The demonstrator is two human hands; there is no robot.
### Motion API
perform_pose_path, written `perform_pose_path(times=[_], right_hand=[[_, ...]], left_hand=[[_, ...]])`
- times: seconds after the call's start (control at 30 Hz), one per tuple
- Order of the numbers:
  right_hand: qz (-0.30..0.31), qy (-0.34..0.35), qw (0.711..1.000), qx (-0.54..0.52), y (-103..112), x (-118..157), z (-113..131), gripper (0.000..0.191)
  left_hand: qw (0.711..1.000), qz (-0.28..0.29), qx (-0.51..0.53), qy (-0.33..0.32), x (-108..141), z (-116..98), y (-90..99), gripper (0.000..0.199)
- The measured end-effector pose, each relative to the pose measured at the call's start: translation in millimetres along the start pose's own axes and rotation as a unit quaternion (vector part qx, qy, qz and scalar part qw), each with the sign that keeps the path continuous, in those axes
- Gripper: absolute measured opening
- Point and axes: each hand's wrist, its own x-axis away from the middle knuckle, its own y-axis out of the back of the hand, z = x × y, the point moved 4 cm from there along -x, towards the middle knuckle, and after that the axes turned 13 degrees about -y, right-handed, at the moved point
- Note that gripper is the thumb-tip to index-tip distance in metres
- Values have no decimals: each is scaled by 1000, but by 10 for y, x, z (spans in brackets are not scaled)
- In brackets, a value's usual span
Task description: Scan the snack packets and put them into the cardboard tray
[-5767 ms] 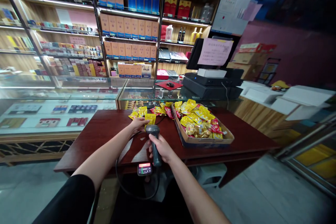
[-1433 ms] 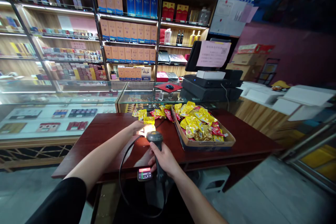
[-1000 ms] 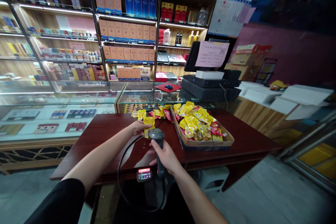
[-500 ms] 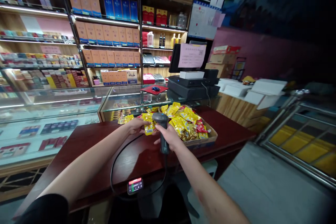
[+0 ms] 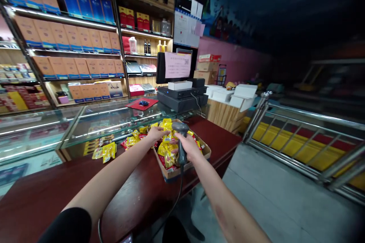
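Note:
My right hand (image 5: 190, 148) is wrapped round the handle of a dark grey barcode scanner (image 5: 181, 129), held upright over the box with its cable hanging down. Close beside the scanner head, my left hand (image 5: 157, 134) pinches a shiny yellow snack packet (image 5: 169, 138), which partly blends with the packets behind it. Below both hands stands a shallow cardboard box (image 5: 171, 175) filled with yellow and red packets. More yellow packets (image 5: 108, 152) lie on the dark red table (image 5: 125, 186) to the left, some by the glass.
Behind the table runs a glass display counter (image 5: 94, 125). On it are a mouse (image 5: 143, 103) on a red mat and a black register with a monitor (image 5: 161, 68). Shelves of boxed goods (image 5: 71, 38) rise behind. A metal railing (image 5: 296, 140) stands at the right.
The view has swung right, so shelves and register appear further left. Both hands, with scanner and packet, are now over the box of packets instead of left of it.

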Motion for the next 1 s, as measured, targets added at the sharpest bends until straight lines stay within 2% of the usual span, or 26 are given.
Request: perform_pose_path(times=[0.1,0.17,0.23,0.3,0.4,0.5,0.57,0.67,0.8,0.9,1.0], right_hand=[[-21,9,1000,-17,64,-83,79,41],[-17,11,1000,-24,4,-87,123,40],[14,1,1000,-23,-153,-57,138,37],[58,-16,998,-25,-378,-14,108,37],[125,-46,990,-36,-766,7,-33,41],[171,-81,981,-37,-1132,-60,-267,44],[184,-102,977,-26,-1334,-131,-439,47],[194,-120,974,-9,-1562,-225,-670,48],[211,-148,966,3,-1740,-285,-928,45],[216,-161,963,9,-1806,-281,-1060,46],[217,-165,962,18,-1845,-242,-1132,47]], left_hand=[[996,-11,-58,-63,-171,-35,36,65],[992,-21,-81,-90,-214,-43,228,56],[990,-32,-99,-100,-199,-2,558,46],[987,-39,-122,-99,-138,120,983,37],[980,-46,-192,-37,18,526,1665,27],[931,-83,-355,13,207,1003,2227,20],[901,-103,-418,51,312,1276,2445,30],[887,-117,-434,107,400,1539,2557,50],[895,-133,-404,138,410,1658,2543,66],[907,-152,-364,148,419,1710,2564,68],[937,-152,-285,137,462,1763,2573,53]])
